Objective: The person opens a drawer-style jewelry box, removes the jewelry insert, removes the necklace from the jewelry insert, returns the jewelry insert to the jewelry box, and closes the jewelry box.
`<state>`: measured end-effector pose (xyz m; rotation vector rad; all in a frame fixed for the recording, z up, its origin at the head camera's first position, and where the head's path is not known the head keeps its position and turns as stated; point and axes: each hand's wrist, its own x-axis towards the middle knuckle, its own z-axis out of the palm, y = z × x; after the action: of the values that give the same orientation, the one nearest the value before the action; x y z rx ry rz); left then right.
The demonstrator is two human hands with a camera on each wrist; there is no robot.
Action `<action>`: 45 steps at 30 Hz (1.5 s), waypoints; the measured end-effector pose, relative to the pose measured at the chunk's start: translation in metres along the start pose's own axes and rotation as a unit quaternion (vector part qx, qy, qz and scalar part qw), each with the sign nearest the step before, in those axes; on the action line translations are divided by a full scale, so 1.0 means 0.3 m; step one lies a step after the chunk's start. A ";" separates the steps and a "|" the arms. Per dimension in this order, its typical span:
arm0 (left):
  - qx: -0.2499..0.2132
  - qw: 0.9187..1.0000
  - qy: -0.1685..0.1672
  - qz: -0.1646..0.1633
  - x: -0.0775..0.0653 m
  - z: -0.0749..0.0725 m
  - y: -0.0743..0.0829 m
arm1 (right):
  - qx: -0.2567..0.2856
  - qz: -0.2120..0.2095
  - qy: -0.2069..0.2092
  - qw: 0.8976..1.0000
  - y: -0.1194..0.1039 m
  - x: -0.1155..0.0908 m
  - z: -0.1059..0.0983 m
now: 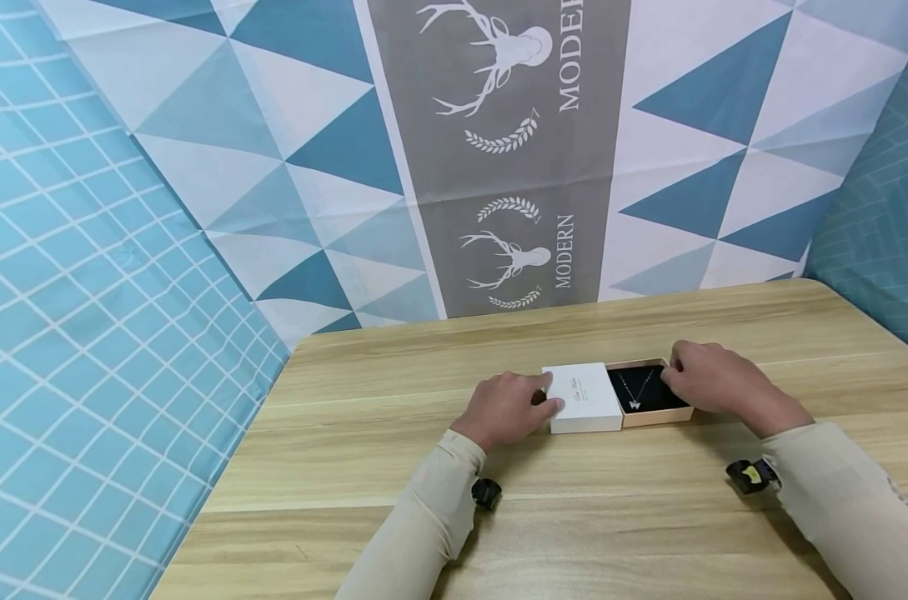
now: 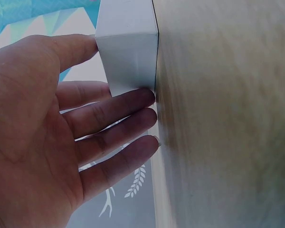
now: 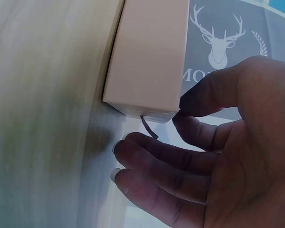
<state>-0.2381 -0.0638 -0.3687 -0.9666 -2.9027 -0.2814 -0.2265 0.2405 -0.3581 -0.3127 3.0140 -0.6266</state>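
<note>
A white jewelry box sleeve point(image 1: 584, 400) with small print lies on the table, its copper-coloured drawer point(image 1: 656, 417) pulled partly out to the right. On the drawer's black insert point(image 1: 659, 392) rests a fine necklace point(image 1: 635, 403) with a small pale pendant. My left hand point(image 1: 504, 408) holds the sleeve's left end, thumb and index finger on its upper edges; the other fingers point(image 2: 118, 159) stay nearly straight. My right hand point(image 1: 712, 375) pinches the drawer's right end with thumb and index finger. A short dark ribbon tab point(image 3: 149, 128) hangs from that end, beside the fingers.
The wooden table point(image 1: 393, 400) carries the box near its back edge. Behind it hangs a patterned cloth point(image 1: 333, 150) with deer heads and triangles. A blue gridded cloth point(image 1: 86, 333) covers the left side. Dark wrist cameras point(image 1: 487, 493) sit below both wrists.
</note>
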 end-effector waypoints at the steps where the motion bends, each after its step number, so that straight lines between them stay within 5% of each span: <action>1: 0.000 1.000 0.000 0.001 0.000 0.000 0.000 | 0.001 -0.001 -0.002 1.000 0.000 0.000 0.000; 45: -0.002 1.000 0.001 -0.002 0.001 0.002 -0.001 | -0.031 -0.023 -0.002 0.999 -0.017 -0.001 0.011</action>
<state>-0.2385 -0.0637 -0.3691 -0.9612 -2.9040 -0.2868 -0.2250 0.2347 -0.3592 -0.3854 3.0345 -0.5355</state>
